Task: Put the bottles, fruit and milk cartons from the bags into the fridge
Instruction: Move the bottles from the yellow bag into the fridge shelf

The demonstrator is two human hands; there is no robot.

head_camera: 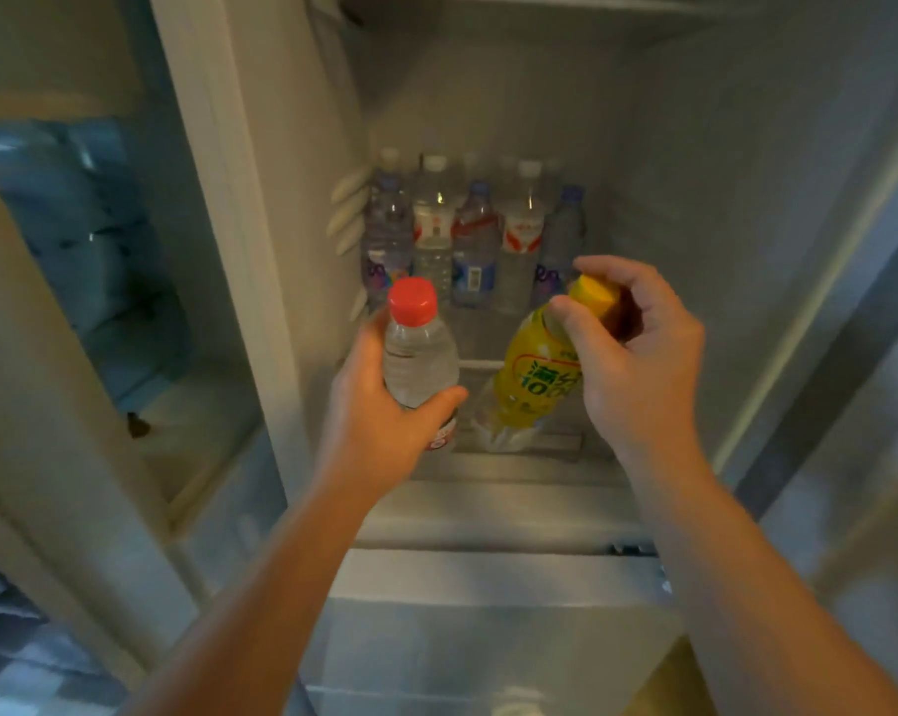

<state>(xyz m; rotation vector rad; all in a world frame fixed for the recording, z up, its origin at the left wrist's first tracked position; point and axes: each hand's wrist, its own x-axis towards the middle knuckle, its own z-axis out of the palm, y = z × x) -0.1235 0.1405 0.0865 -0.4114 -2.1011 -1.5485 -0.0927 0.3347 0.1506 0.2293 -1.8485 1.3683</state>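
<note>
Left grip [379,421] nearest, curled round upright red-capped water bottle [418,354] at shelf [488,467] front. Right grip [637,364] pinches cap of tilted yellow juice bottle [532,385], base low by shelf, contact unclear. Step: loading both into fridge. Next: stand them upright before back row of water bottles [472,240], then release. Interior pale, dim; door pocket left blurred.

The label of the yellow bottle [532,374] reads "100" in green; the water bottles [475,240] behind are illegible.
</note>
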